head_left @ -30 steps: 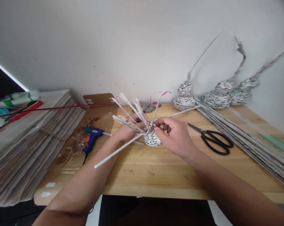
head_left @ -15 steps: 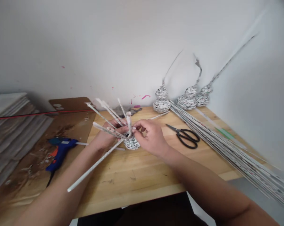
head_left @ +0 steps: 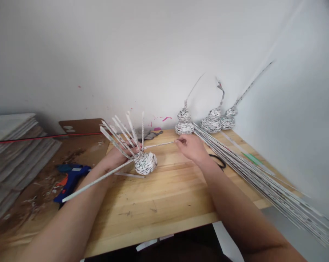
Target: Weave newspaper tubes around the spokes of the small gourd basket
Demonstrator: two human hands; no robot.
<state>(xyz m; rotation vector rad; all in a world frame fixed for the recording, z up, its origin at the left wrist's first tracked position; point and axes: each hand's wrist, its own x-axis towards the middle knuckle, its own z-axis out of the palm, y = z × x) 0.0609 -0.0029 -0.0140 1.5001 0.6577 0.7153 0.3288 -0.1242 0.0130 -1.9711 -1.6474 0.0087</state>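
Observation:
A small round basket woven from rolled newspaper [head_left: 146,163] rests tilted on the table, its several paper stakes fanning up and to the left. My left hand [head_left: 120,153] is closed around its far left side, among the stakes; some of the fingers are hidden. One long paper tube [head_left: 97,180] sticks out toward the lower left, across my forearm. In a pinch, my right hand [head_left: 190,146] holds the end of another paper tube [head_left: 160,144], which runs taut from the basket to the right.
Gourd-shaped woven pieces [head_left: 184,122] stand by the wall. A bundle of paper tubes [head_left: 243,167] lies at the right, with black-handled scissors [head_left: 221,162] partly behind my right arm. At left are a blue glue gun [head_left: 71,182] and stacked boards [head_left: 19,156].
My right hand has moved right, away from the basket, drawing the paper tube out straight. The basket has tilted, its stakes now leaning left and its woven side facing right.

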